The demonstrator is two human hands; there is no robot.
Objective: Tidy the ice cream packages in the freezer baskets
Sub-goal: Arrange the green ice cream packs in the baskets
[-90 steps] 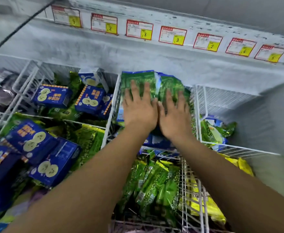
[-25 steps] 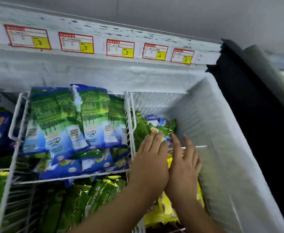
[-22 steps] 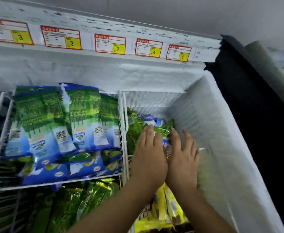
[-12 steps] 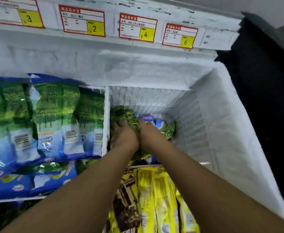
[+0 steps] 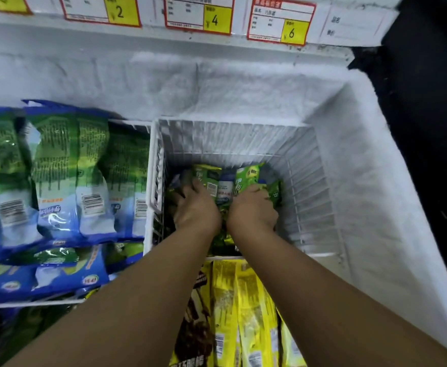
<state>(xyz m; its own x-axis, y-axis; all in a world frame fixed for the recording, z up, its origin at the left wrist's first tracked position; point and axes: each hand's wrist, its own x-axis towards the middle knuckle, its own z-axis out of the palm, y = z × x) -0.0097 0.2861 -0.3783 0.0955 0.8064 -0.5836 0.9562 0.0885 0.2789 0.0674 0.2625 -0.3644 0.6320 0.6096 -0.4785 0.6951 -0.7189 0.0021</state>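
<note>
Both my hands reach deep into the white wire basket (image 5: 307,181) at the freezer's far right corner. My left hand (image 5: 194,207) curls its fingers around green ice cream packages (image 5: 208,178) on the basket's left side. My right hand (image 5: 253,210) grips more green packages (image 5: 249,176) on the right side. A blue and white package (image 5: 225,190) stands between the two hands. The packages under my palms are hidden.
A basket on the left holds a neat row of green and blue bags (image 5: 58,176). Yellow bars (image 5: 241,313) fill the near basket under my forearms. Frosted freezer walls (image 5: 362,181) close in on the right and back. Price tags (image 5: 198,14) line the top rim.
My hands left the green and blue bags in the middle basket and moved right. They went down into the far right basket, and their fingers closed on the green packages there.
</note>
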